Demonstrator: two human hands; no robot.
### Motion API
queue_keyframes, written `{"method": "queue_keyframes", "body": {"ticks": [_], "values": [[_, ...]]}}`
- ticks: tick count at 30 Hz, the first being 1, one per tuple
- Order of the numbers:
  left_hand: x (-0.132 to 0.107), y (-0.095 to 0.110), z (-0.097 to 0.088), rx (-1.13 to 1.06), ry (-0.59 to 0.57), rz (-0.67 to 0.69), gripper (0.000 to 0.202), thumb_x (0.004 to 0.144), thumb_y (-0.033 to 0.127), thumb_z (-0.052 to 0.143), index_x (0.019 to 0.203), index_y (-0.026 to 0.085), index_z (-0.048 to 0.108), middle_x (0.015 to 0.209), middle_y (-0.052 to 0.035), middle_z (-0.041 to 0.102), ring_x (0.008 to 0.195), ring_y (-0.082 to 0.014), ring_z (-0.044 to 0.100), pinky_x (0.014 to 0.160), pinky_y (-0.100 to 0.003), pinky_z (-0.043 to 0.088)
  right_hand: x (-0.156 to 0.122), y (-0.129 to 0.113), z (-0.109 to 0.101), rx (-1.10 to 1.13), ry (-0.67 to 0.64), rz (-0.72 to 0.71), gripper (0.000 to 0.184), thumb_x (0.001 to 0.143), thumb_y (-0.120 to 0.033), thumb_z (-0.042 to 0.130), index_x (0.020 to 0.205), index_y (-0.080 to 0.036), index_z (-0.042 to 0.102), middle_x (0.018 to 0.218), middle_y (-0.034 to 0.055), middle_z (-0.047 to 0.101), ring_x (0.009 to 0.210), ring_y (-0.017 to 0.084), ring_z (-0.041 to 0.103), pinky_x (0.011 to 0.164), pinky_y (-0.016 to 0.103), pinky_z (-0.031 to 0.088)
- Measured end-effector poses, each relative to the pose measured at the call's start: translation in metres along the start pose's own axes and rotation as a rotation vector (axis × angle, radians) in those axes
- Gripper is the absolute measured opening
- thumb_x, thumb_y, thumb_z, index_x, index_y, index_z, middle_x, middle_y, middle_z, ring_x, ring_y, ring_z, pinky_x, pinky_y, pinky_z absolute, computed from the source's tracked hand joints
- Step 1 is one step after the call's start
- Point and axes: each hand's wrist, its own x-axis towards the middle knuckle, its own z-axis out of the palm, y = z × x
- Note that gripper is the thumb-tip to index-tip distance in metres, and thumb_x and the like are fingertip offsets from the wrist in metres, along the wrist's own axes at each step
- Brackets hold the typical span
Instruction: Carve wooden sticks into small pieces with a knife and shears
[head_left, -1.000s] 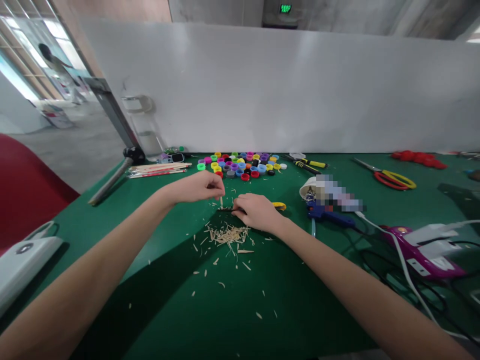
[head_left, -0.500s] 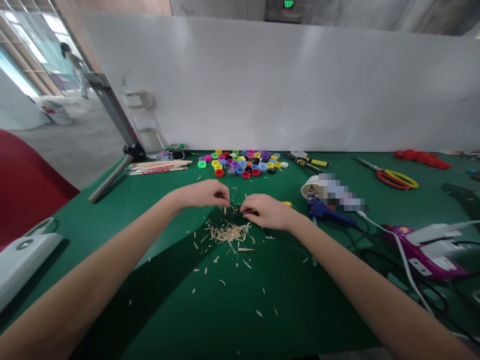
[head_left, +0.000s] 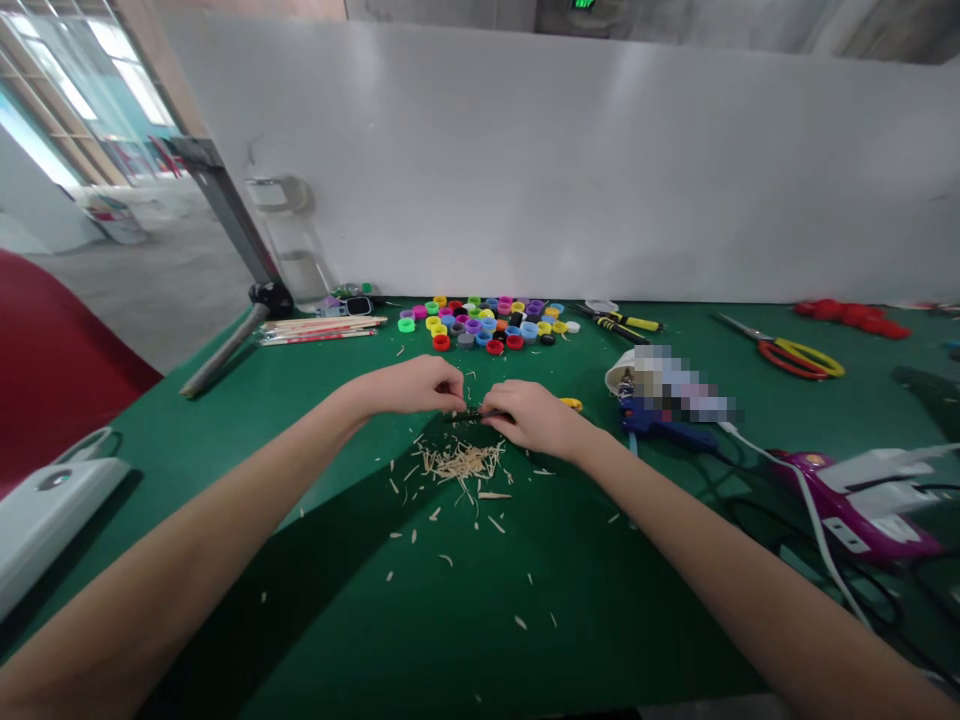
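My left hand (head_left: 429, 384) is closed in a pinch above the table, its fingertips hiding whatever small thing they hold. Facing it, my right hand (head_left: 531, 412) is wrapped round a knife with a thin dark blade (head_left: 472, 415). That blade points left and reaches to just under my left fingertips. A small yellow piece (head_left: 572, 404) shows behind my right hand; whether it belongs to the knife I cannot tell. Below both hands lies a heap of pale wood shavings (head_left: 461, 461), with loose slivers scattered towards me.
Colourful bottle caps (head_left: 484, 326) and bundled wooden sticks (head_left: 322, 329) lie at the back. Pliers (head_left: 619, 325), scissors (head_left: 795, 357), a blue glue gun (head_left: 667, 425) and a purple power strip (head_left: 862, 510) with cables are to the right. A hammer (head_left: 229, 350) stands left, before a white partition (head_left: 525, 170).
The knife's dark blade now shows stretched between my hands. A pale sliver under my left fingertips is no longer visible. Both hands stay almost in place; the view shifts slightly.
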Motion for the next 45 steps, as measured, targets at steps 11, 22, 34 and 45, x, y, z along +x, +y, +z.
{"method": "queue_keyframes", "body": {"ticks": [11, 22, 34, 45], "values": [[-0.002, -0.001, -0.003, -0.034, -0.023, -0.01, 0.023, 0.081, 0.038, 0.05, 0.077, 0.018, 0.061, 0.076, -0.0024, 0.064, 0.061, -0.0105, 0.051, 0.056, -0.025, 0.036, -0.006, -0.003, 0.003, 0.006, 0.038, -0.02, 0.013, 0.088, -0.021, 0.047, 0.087, -0.017, 0.06, 0.082, 0.0046, 0.061, 0.078, 0.016, 0.051, 0.071, 0.029, 0.037], [-0.002, 0.001, -0.003, -0.048, -0.016, 0.026, 0.022, 0.08, 0.036, 0.052, 0.078, 0.017, 0.063, 0.074, -0.0017, 0.062, 0.06, -0.0097, 0.049, 0.055, -0.024, 0.036, -0.007, -0.007, 0.0, -0.027, 0.09, -0.01, 0.016, 0.09, -0.022, 0.044, 0.087, -0.017, 0.059, 0.081, 0.0053, 0.059, 0.076, 0.016, 0.048, 0.071, 0.029, 0.036], [0.002, 0.009, 0.001, -0.015, 0.002, 0.037, 0.022, 0.079, 0.036, 0.053, 0.072, 0.018, 0.063, 0.067, -0.0006, 0.06, 0.055, -0.0093, 0.046, 0.053, -0.025, 0.034, 0.0, -0.004, 0.007, -0.057, 0.031, 0.008, 0.012, 0.087, -0.02, 0.048, 0.08, -0.017, 0.057, 0.078, 0.0048, 0.06, 0.075, 0.016, 0.05, 0.069, 0.028, 0.036], [-0.002, 0.003, -0.005, -0.039, 0.002, -0.008, 0.022, 0.078, 0.035, 0.052, 0.075, 0.018, 0.067, 0.071, -0.0015, 0.064, 0.056, -0.0094, 0.047, 0.055, -0.026, 0.034, -0.005, -0.005, -0.002, 0.025, 0.107, 0.017, 0.012, 0.088, -0.023, 0.049, 0.084, -0.016, 0.059, 0.079, 0.0041, 0.061, 0.076, 0.015, 0.051, 0.068, 0.027, 0.037]]}}
